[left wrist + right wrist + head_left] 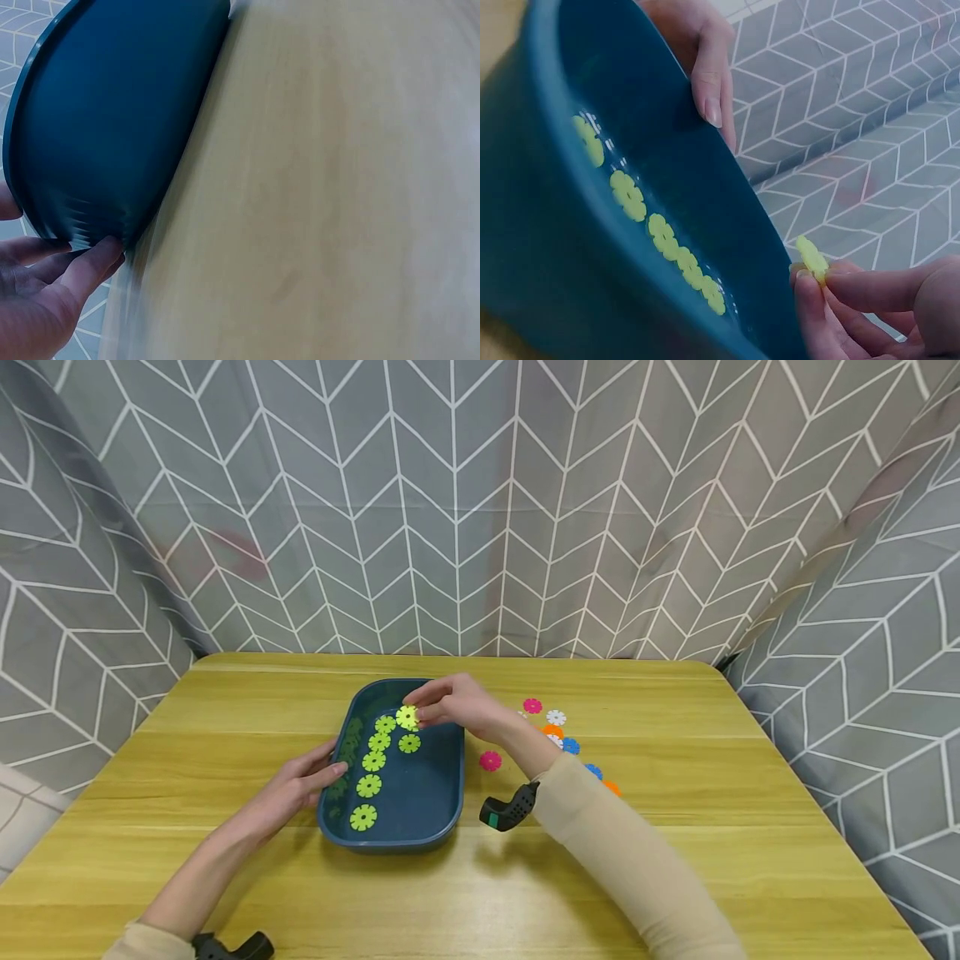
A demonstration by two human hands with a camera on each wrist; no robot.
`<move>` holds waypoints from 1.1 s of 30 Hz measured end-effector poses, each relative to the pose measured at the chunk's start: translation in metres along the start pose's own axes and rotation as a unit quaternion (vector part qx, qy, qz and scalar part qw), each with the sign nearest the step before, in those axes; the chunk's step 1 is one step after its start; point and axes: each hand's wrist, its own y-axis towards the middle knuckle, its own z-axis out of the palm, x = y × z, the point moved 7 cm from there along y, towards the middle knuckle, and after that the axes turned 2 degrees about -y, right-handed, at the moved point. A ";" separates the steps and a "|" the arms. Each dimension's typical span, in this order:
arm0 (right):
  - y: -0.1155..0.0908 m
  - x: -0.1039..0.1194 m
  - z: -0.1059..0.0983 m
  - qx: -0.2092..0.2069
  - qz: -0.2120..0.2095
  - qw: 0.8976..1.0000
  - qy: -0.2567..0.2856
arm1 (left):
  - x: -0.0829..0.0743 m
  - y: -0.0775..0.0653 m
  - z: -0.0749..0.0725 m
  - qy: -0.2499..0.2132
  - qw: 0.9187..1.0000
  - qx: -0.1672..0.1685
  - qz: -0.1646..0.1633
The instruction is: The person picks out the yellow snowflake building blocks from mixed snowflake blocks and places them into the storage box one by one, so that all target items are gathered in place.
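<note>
- A deep, dark blue plastic basin (420, 802) with rounded corners stands on the wood-grain tabletop (712, 760), left of its middle, the basin's far end near the tabletop's far edge.
- The left hand (306, 777) grips the basin's left wall: the thumb lies over the rim, and the left wrist view shows fingers against the ribbed outer side.
- The right hand (459, 703) reaches in over the basin's far right part, thumb and fingertips together, pinching one flat, flower-shaped yellow-green disc (407, 717). This disc is held up above the basin floor, and the right wrist view shows it nearly edge-on between the fingertips.
- Inside the basin, a row of five matching yellow-green discs (373, 761) runs from the near left corner along the left wall toward the far end.
- Another single yellow-green disc (409, 743) lies right of that row, just nearer the person than the held one.
- On the tabletop, between the basin and the right edge, lie scattered flower-shaped discs: two pink discs (491, 761), white discs (556, 717), blue discs (571, 746) and orange discs (552, 732). The right forearm partly hides some.
- Beige sleeves (637, 852) cover the arms, and each wrist carries a black device (510, 810).
- Behind the tabletop's far edge hangs a grey curtain (480, 527) with white zigzag lines.
</note>
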 end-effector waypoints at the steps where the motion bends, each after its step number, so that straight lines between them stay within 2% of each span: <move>1: 0.003 -0.001 0.002 0.000 0.003 1.000 0.005 | 0.000 0.000 0.000 -0.001 1.000 0.000 0.001; 18: 0.033 -0.013 0.020 -0.030 0.037 0.997 0.065 | 0.001 0.000 0.000 0.009 1.000 -0.003 -0.010; 25: 0.039 -0.018 0.025 -0.036 0.035 0.998 0.036 | 0.001 0.000 0.000 -0.002 1.000 0.003 -0.003; 33: 0.042 -0.019 0.032 -0.020 0.015 0.999 -0.037 | 0.001 0.000 -0.001 -0.001 1.000 0.004 -0.005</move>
